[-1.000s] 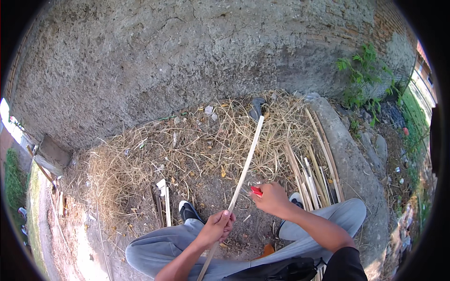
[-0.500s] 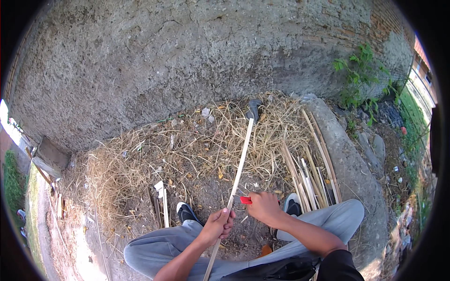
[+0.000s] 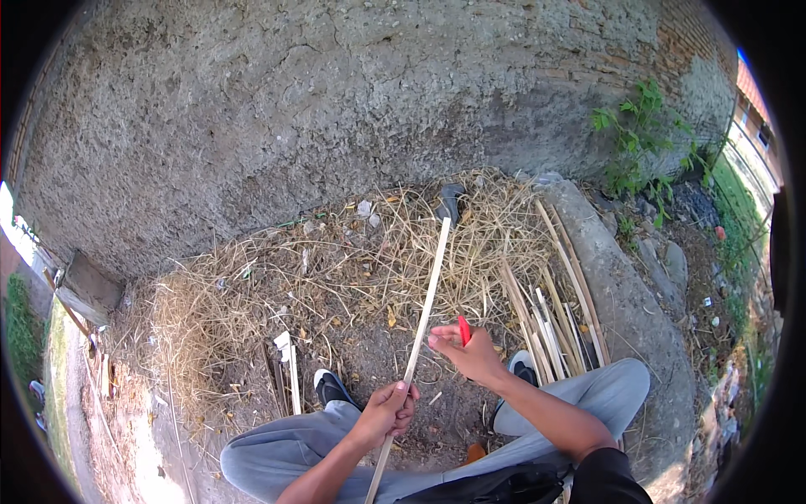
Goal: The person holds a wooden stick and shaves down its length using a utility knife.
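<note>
A long, pale, split-wood strip [image 3: 432,290] slants away from my lap toward the wall. My left hand [image 3: 387,417] is closed round its lower part, thumb on top. To the right of the strip, my right hand [image 3: 472,357] grips a small red-handled knife [image 3: 464,330], the handle sticking up between thumb and fingers. Its blade cannot be made out now. The fingertips of that hand are close beside the strip; whether they touch it I cannot tell.
Dry straw-like shavings [image 3: 201,328] cover the ground up to a rough wall [image 3: 336,126]. Several split strips [image 3: 550,323] lie by my right shoe, beside a concrete edge [image 3: 625,286]. A dark grey object [image 3: 451,202] lies beyond the strip's far end.
My right hand has turned, so the red handle now points upward instead of leftward toward the strip. The left hand keeps its hold, and the strip has barely moved.
</note>
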Action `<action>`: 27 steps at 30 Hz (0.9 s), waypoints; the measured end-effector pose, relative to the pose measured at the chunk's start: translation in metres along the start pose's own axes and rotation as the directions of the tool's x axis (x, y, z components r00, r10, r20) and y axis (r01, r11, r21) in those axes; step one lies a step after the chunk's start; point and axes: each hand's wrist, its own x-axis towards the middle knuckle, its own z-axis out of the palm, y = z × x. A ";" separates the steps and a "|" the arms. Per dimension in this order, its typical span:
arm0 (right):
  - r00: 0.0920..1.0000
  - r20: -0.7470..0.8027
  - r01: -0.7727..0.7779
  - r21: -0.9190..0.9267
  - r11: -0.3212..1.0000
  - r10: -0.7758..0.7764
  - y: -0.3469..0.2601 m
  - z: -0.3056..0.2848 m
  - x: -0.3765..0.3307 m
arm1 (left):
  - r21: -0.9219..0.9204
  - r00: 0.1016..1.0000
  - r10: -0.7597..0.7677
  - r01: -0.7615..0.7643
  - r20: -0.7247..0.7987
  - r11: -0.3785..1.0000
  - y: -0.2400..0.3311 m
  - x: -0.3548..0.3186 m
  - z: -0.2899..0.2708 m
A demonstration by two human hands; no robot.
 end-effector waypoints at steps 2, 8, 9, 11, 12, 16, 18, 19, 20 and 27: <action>1.000 -0.019 0.005 0.118 0.993 -0.003 0.009 0.003 0.002 | 0.022 1.000 0.000 0.000 0.013 1.000 -0.001 0.001 0.002; 0.996 -0.003 -0.082 0.178 0.981 0.084 0.002 0.003 0.002 | 0.040 0.999 0.014 -0.013 -0.038 0.999 -0.001 -0.003 0.009; 0.992 0.009 -0.123 0.188 0.974 0.123 0.002 0.001 0.003 | 0.059 0.998 0.022 -0.018 -0.060 0.998 -0.001 -0.002 0.009; 0.986 0.022 -0.165 0.198 0.966 0.164 0.004 0.001 0.004 | 0.076 0.997 0.044 -0.039 -0.066 0.996 -0.005 0.000 0.006; 0.991 0.015 -0.134 0.204 0.970 0.133 0.006 0.002 0.004 | 0.093 0.995 0.068 -0.062 -0.070 0.994 -0.008 0.001 0.004; 0.990 0.032 -0.138 0.190 0.972 0.135 0.007 0.001 0.004 | 0.154 0.988 0.117 -0.101 -0.101 0.983 -0.013 0.003 0.005; 0.991 0.047 -0.130 0.237 0.963 0.122 0.004 0.002 0.003 | 0.232 0.982 0.153 -0.124 -0.113 0.965 -0.013 0.002 0.007; 0.992 0.060 -0.121 0.283 0.952 0.108 0.001 0.003 0.002 | 0.232 0.982 0.153 -0.124 -0.114 0.965 -0.014 0.002 0.007; 0.992 0.061 -0.122 0.283 0.951 0.109 0.000 0.004 0.002 | 0.245 0.981 0.162 -0.131 -0.110 0.961 -0.015 0.002 0.007; 0.987 0.065 -0.157 0.312 0.937 0.144 0.005 0.003 0.004 | 0.110 0.992 0.096 -0.087 -0.076 0.990 -0.011 0.001 0.007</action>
